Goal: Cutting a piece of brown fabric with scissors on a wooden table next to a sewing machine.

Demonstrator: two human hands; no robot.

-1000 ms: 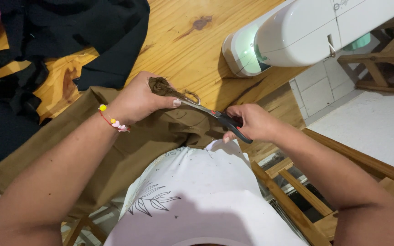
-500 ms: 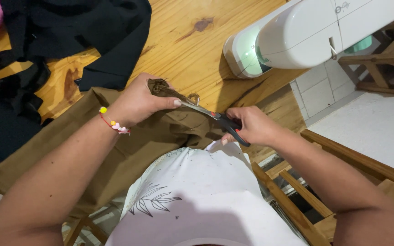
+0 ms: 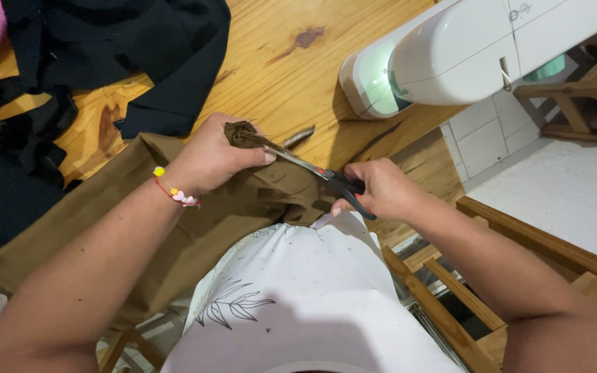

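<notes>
We see our left hand (image 3: 209, 157) gripping a bunched fold of brown fabric (image 3: 105, 228) on the wooden worktop (image 3: 271, 76) while our right hand (image 3: 381, 188) clasps black-handled scissors (image 3: 319, 173), blades at the fold, near a white sewing machine (image 3: 464, 48).

**A home sewing corner**

I see a white sewing machine (image 3: 464, 55) at the far right edge of a pine table (image 3: 285, 83), black fabric (image 3: 105, 55) heaped at its far left corner, tiled floor (image 3: 481, 141) beside it.
</notes>
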